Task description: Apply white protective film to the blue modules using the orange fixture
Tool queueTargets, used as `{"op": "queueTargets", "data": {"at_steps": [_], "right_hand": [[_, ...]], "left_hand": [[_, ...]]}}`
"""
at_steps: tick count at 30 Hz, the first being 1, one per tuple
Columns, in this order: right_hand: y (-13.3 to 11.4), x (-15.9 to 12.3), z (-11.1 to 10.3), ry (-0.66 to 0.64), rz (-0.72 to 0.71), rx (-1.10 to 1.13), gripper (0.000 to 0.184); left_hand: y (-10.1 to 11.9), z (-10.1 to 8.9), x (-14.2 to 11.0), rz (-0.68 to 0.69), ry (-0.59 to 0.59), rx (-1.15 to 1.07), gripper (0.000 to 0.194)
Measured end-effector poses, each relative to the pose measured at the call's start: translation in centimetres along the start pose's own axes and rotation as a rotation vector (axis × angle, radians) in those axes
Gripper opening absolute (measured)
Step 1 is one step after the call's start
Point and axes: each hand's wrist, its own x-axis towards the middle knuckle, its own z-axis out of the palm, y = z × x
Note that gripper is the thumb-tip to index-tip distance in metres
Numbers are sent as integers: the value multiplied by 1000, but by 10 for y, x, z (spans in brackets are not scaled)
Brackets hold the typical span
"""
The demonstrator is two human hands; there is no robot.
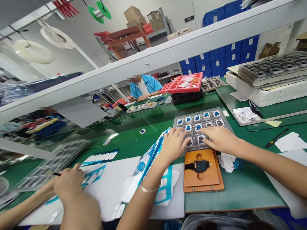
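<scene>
A: Your bare left arm looks closest. Your left hand and right hand have fingers spread, holding nothing I can see. What's left?

B: Under your fingertips sits the clear plastic tray of small white-rimmed squares. Seven show blue, maybe done; dark ones seem left.

Beyond the surface's near edge, the bare left hand and bare right hand sit near each other, palms down, loosely spread, forearms converging.
</scene>
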Motion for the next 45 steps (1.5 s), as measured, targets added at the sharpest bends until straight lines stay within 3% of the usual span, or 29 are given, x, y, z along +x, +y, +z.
{"op": "queueTargets", "data": {"at_steps": [4,8,13,18,21,25,27,33,39,42,45], "right_hand": [[0,-1,-5,45,-39,32,36],[0,-4,-10,141,-104,50,34],[-1,-6,-11,440,-300,72,26],[-5,-4,-10,582,-383,67,23],[-6,-2,-6,640,-462,28,25],[-6,1,3,592,-582,45,22],[-7,1,8,534,-625,91,18],[-14,-2,14,546,-688,77,11],[-16,-3,15,596,-692,-26,8],[-20,-7,12,619,-718,-42,9],[-29,-15,3,513,-619,72,15]], "left_hand": [[-11,30,42,-39,-18,-72,28],[-19,46,55,-82,30,-205,23],[-26,48,57,-148,102,-411,11],[-25,42,52,-196,187,-652,9],[-18,34,36,-212,214,-845,20],[-6,28,3,-219,125,-1154,50],[0,28,-12,-227,76,-1271,55],[14,29,-31,-356,65,-1612,36],[19,23,-35,-386,-110,-1802,35],[20,20,-36,-316,-41,-1740,41],[17,20,-33,-242,200,-1629,47]]}}
